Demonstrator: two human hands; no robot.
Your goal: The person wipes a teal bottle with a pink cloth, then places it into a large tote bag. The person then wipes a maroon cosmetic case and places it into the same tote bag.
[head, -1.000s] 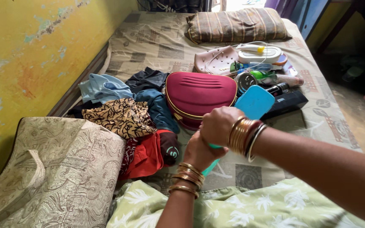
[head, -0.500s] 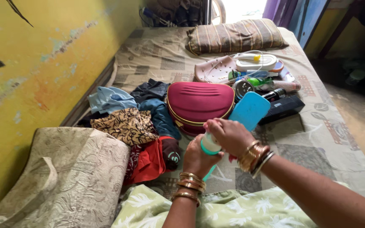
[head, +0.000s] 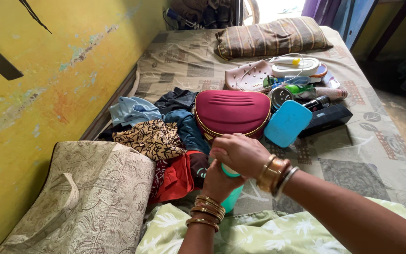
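Observation:
My left hand (head: 218,181) wraps around a teal bottle (head: 231,200) and holds it upright over the bed. My right hand (head: 238,151) covers the bottle's top, fingers closed over its cap, which is hidden. Both wrists carry gold bangles. Just beyond the hands lies a maroon zip case (head: 231,112), with a light blue flat box (head: 287,123) to its right.
A heap of folded clothes (head: 158,141) lies left of the case. A patterned beige bag (head: 88,197) stands at the near left against the yellow wall (head: 34,84). Toiletries, a white container (head: 296,67), a black box (head: 327,117) and a striped pillow (head: 271,36) lie farther back.
The hands with the bottle have sunk lower and nearer to me. My right hand has shifted on top of the bottle. The view has tilted up a little.

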